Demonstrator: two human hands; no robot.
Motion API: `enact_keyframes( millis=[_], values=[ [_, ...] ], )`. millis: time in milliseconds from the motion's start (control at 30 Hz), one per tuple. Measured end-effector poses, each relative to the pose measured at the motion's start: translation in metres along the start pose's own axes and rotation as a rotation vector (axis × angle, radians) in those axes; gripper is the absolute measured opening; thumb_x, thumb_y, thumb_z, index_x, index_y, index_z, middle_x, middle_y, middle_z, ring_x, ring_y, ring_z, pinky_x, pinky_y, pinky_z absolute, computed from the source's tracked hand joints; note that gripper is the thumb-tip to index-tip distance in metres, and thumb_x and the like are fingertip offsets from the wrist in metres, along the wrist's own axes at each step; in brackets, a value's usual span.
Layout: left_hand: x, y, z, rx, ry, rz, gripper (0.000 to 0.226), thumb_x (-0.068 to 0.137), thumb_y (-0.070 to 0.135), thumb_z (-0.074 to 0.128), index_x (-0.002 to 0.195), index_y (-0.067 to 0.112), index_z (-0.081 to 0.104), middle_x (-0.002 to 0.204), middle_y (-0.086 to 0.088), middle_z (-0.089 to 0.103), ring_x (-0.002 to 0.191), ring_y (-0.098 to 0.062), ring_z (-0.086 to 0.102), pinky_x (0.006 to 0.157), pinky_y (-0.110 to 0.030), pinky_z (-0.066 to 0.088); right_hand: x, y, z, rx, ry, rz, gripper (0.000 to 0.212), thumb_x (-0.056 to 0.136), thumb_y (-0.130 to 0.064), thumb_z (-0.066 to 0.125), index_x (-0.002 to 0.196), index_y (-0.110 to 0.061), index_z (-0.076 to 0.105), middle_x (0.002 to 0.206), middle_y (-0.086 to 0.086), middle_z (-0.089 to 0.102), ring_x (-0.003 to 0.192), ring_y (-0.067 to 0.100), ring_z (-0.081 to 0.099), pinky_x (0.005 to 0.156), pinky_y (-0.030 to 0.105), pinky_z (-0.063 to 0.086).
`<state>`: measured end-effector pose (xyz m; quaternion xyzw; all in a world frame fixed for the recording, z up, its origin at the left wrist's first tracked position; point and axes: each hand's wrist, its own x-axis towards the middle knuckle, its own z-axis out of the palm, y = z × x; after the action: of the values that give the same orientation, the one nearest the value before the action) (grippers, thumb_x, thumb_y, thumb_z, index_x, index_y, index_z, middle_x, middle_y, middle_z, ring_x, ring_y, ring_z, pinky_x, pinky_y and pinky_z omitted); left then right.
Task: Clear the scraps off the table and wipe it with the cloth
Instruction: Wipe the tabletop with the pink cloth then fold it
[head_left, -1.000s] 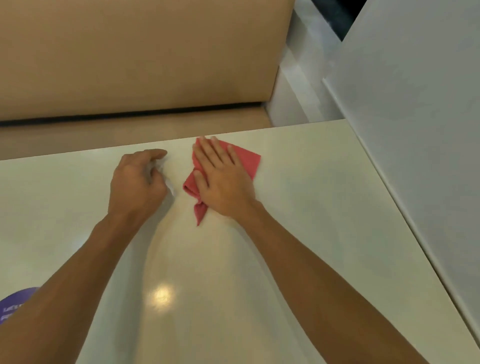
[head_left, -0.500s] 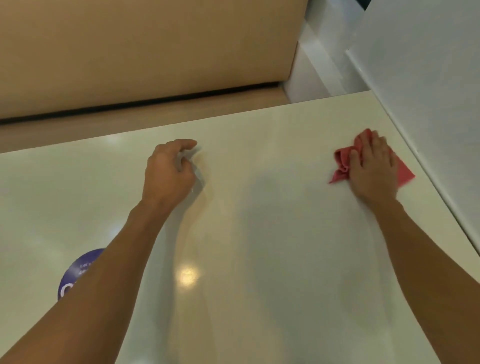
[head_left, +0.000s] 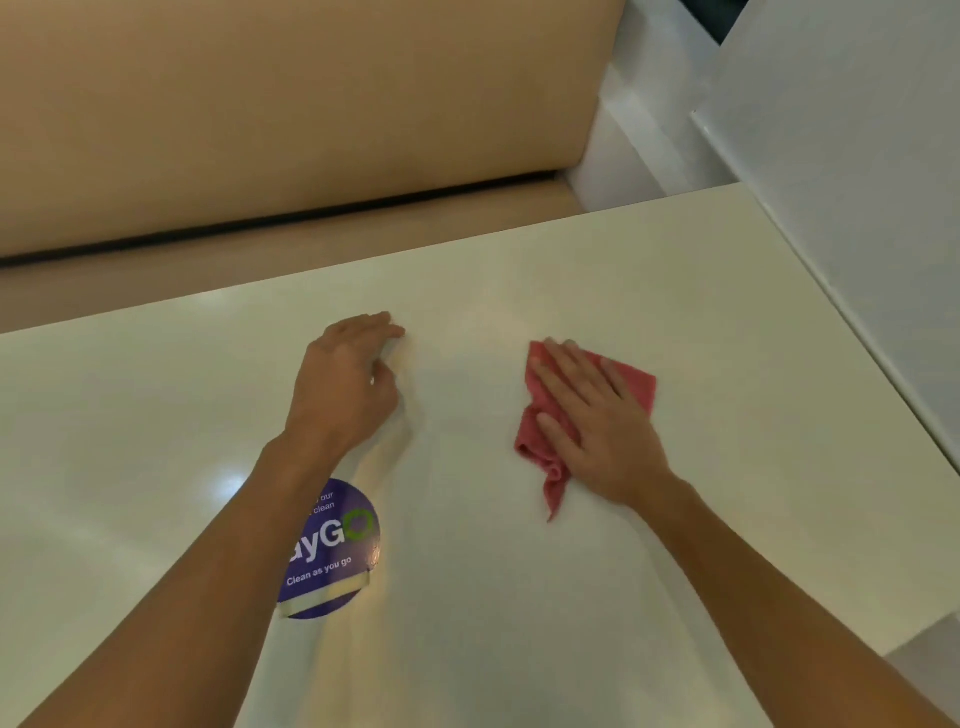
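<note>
Cream bench (head_left: 519, 597) carries the red cloth (head_left: 639, 387), pinned under the right hand (head_left: 597, 431) with flat, straight fingers; left hand (head_left: 340, 384) fingers curl, contents beneath them unclear.

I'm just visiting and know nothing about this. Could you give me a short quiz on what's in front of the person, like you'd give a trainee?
1. True or false: the right hand lies flat, fingers straight, on the red cloth.
2. What does the arm of the left hand partly hide from view? A) a round purple sticker B) a plate C) a cup
3. Fill in the missing word: the sticker reads "Clean as you ___".

Key: 1 true; 2 A; 3 go.
</note>
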<state>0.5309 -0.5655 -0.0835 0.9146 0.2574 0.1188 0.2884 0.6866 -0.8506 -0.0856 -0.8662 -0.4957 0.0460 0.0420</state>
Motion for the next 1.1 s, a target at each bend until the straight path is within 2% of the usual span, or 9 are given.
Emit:
enact_keyframes(
  millis=[133,267,333,433,533,633,767,933,1100],
  values=[
    [-0.001,-0.015,0.001,0.087,-0.057,0.07,0.049,0.087,0.001,0.064,0.133,0.018,0.071,0.153,-0.004,0.057,0.146,-0.029,0.047,0.121,-0.054,0.035,0.052,0.063,-0.003,0.037,0.073,0.518,0.072,0.105,-0.056,0.015,0.167,-0.019,0.008,0.175,0.003,0.007,0.161,0.02,0.003,0.129,0.048,0.01],
    [0.0,-0.021,-0.005,0.079,-0.039,0.064,0.048,0.088,0.006,0.062,0.132,0.022,0.071,0.153,-0.004,0.057,0.146,-0.029,0.047,0.12,-0.056,0.036,0.131,0.059,-0.005,0.071,0.075,0.757,0.074,0.102,-0.049,0.015,0.166,-0.013,0.009,0.174,0.009,0.005,0.161,0.029,0.002,0.129,0.053,0.005],
    [0.002,-0.024,-0.01,0.043,-0.01,0.023,0.048,0.087,0.003,0.063,0.131,0.02,0.072,0.15,-0.005,0.059,0.143,-0.03,0.049,0.12,-0.053,0.038,0.164,0.034,-0.003,0.09,0.04,0.706,0.07,0.105,-0.046,0.017,0.167,-0.015,0.007,0.175,0.007,0.002,0.161,0.026,-0.001,0.129,0.051,0.002],
    [0.002,-0.025,-0.02,-0.006,0.052,-0.021,0.048,0.088,-0.003,0.063,0.131,0.015,0.072,0.147,-0.008,0.062,0.14,-0.03,0.052,0.121,-0.045,0.038,0.188,-0.026,0.005,0.066,0.04,0.413,0.067,0.105,-0.046,0.021,0.166,-0.018,0.017,0.174,0.003,0.012,0.16,0.023,0.008,0.128,0.047,0.007],
    [-0.004,-0.027,-0.028,-0.047,0.103,-0.093,0.047,0.09,-0.001,0.061,0.134,0.014,0.069,0.143,-0.007,0.064,0.137,-0.029,0.05,0.117,-0.038,0.036,0.162,-0.09,0.016,0.022,0.017,0.089,0.066,0.105,-0.047,0.018,0.166,-0.021,0.021,0.174,-0.001,0.015,0.16,0.02,0.01,0.128,0.049,0.013],
    [-0.015,-0.022,-0.03,-0.075,0.108,-0.129,0.047,0.09,-0.001,0.061,0.133,0.016,0.068,0.139,-0.004,0.066,0.134,-0.025,0.05,0.113,-0.03,0.033,0.109,-0.119,0.023,0.029,-0.002,-0.073,0.063,0.109,-0.048,0.02,0.167,-0.025,0.013,0.175,-0.002,0.005,0.161,0.017,-0.001,0.129,0.049,0.011],
    [-0.039,-0.008,-0.029,-0.07,0.069,-0.076,0.045,0.088,-0.003,0.061,0.128,0.016,0.072,0.133,-0.002,0.069,0.13,-0.025,0.053,0.111,-0.03,0.034,0.034,-0.124,0.023,0.059,-0.006,-0.035,0.062,0.11,-0.048,0.026,0.167,-0.025,0.015,0.175,-0.005,0.002,0.16,0.014,-0.006,0.129,0.048,0.011],
    [-0.07,0.027,-0.027,-0.108,-0.058,-0.034,0.041,0.091,0.003,0.063,0.128,0.018,0.072,0.13,0.003,0.071,0.124,-0.022,0.056,0.107,-0.028,0.035,-0.051,-0.132,0.017,0.109,-0.027,0.113,0.067,0.11,-0.051,0.027,0.167,-0.027,0.003,0.174,-0.009,-0.008,0.159,0.011,-0.012,0.13,0.047,0.009],
    [-0.107,0.059,-0.007,-0.209,-0.259,0.029,0.038,0.091,0.021,0.058,0.127,0.019,0.071,0.12,0.004,0.073,0.11,-0.02,0.064,0.102,-0.043,0.049,-0.099,-0.135,0.009,0.347,-0.053,0.153,0.07,0.107,-0.048,0.042,0.167,-0.027,0.012,0.174,-0.012,-0.001,0.159,0.008,-0.007,0.131,0.045,0.004]
  ],
)
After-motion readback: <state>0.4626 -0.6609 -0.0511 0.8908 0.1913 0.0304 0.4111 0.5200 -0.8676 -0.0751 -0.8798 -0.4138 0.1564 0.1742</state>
